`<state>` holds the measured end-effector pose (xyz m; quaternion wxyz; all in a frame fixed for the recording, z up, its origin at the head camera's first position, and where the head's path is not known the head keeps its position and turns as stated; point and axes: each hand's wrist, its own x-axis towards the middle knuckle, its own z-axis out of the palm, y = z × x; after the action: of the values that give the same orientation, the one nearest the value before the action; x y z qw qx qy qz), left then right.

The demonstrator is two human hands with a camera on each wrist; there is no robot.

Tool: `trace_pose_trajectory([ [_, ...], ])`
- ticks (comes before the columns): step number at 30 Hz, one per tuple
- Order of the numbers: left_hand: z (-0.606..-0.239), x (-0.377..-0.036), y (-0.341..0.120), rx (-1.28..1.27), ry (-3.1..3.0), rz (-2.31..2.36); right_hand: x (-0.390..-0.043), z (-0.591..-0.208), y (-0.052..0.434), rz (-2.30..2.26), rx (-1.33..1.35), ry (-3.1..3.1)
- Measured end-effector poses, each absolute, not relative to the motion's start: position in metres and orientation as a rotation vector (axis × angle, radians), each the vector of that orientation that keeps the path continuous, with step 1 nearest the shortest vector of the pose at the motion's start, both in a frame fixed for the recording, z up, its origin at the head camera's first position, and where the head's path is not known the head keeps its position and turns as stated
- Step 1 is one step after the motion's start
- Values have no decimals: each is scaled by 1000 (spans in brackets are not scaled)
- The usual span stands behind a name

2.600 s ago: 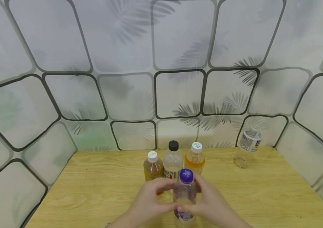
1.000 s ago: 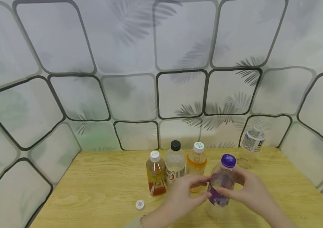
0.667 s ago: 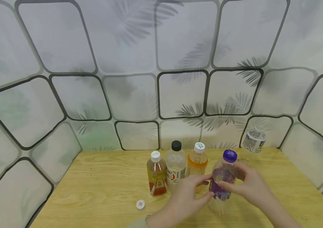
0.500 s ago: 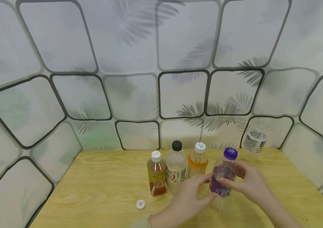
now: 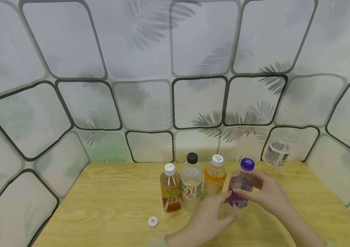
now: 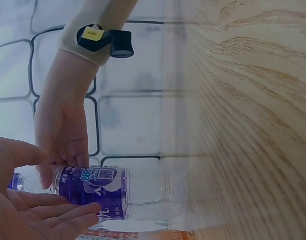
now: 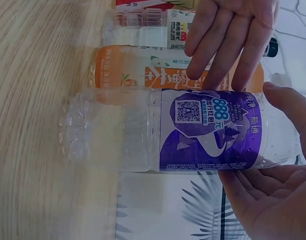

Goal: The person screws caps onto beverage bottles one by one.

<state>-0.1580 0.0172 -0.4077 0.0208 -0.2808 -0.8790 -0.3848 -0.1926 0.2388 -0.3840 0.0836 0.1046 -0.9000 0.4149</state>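
A clear plastic bottle (image 5: 240, 190) with a purple label and purple cap stands upright at the right end of a row of bottles. My right hand (image 5: 269, 193) grips its upper part from the right, thumb in front; the right wrist view shows the thumb and fingers on either side of the bottle (image 7: 208, 130). My left hand (image 5: 209, 216) is at the bottle's left side with fingers extended. In the left wrist view, the left hand's (image 6: 37, 210) straight fingers lie beside the label. Whether they touch the bottle, I cannot tell.
Left of the purple-capped bottle stand an orange drink bottle (image 5: 214, 180), a black-capped bottle (image 5: 191, 178) and a brown drink bottle (image 5: 171, 190). A round white cap (image 5: 152, 221) lies on the wooden table (image 5: 107, 206). Another clear bottle (image 5: 277, 154) stands at the back right.
The purple-capped bottle has moved from the front middle to the right and back, beside the orange bottle. My left hand's fingers have loosened from it, while the right keeps its grip.
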Motion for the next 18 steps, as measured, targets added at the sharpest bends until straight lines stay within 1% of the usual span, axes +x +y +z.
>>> trace_pose_trajectory([
  [18,-412,-165,22,-838,-2803,-1062,-206,-389,235,1284,345,-2655],
])
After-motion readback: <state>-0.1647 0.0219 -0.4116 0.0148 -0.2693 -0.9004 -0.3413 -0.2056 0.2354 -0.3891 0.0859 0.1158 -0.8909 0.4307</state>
